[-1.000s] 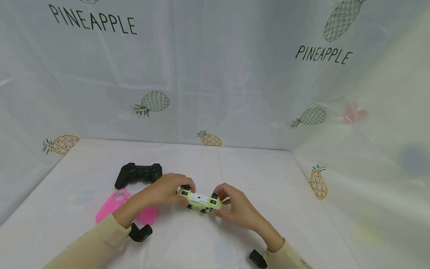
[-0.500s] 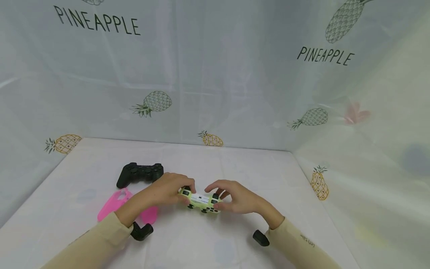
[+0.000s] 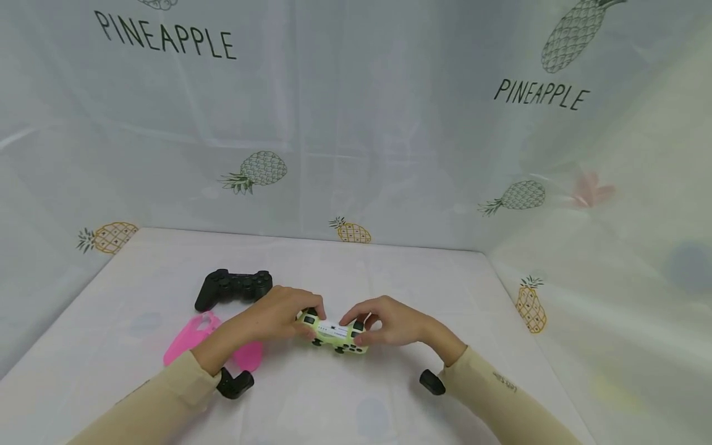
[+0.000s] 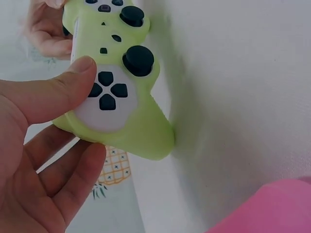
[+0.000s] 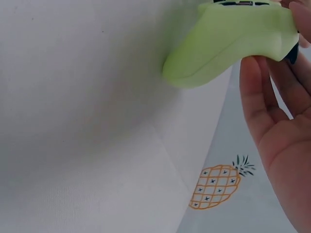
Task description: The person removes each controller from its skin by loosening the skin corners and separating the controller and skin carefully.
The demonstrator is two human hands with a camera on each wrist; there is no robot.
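Observation:
A light green game controller (image 3: 334, 337) with black buttons and sticks stands on edge between both hands, its handles toward the table. My left hand (image 3: 280, 314) grips one end; in the left wrist view its thumb (image 4: 68, 87) lies beside the direction pad and the other fingers curl behind. At the opposite end my right hand (image 3: 392, 321) holds the controller, thumb on the front and fingers on the back. The right wrist view shows a smooth green handle (image 5: 209, 53) angled down close to the white surface, with the fingertips partly hidden behind the controller.
A black game controller (image 3: 233, 287) lies behind the left forearm. Partly covered by that forearm is a pink controller-shaped piece (image 3: 186, 340). The white table (image 3: 423, 278) meets a pineapple-print curtain (image 3: 389, 154) at its back and sides. Black wrist devices (image 3: 432, 382) sit by both sleeves.
My right hand has shifted up and over the green controller's right end, its fingers loosening and then closing at the top edge. The left hand and the controller stay nearly in place.

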